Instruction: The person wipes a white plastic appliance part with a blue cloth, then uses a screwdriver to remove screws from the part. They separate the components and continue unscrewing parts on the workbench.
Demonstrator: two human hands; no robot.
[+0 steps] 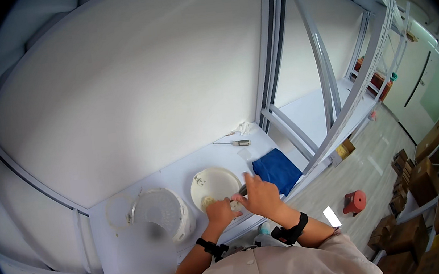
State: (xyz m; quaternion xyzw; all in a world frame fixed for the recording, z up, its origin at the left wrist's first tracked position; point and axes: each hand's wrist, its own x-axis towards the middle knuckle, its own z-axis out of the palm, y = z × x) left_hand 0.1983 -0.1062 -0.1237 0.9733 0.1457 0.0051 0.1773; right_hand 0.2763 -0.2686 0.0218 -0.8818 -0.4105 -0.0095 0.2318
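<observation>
Both my hands are close together at the near rim of a round white dish (218, 175). My left hand (221, 213) is closed with its fingers curled in, around a small pale part (234, 205) that is mostly hidden. Just right of it, my right hand (261, 194) pinches a dark, narrow tool (243, 190); its kind cannot be made out. A pale round piece (208, 201) lies in the dish beside my left hand. Left of the dish stands a white round tub (156, 210) with a perforated-looking top.
A screwdriver (239, 143) and a crumpled white tissue (243, 128) lie toward the back. A folded blue cloth (279, 169) is at the right, near a metal frame post (269, 51). A thin clear ring (108, 215) lies far left. On the floor are a red stool (354, 202) and cardboard boxes (424, 177).
</observation>
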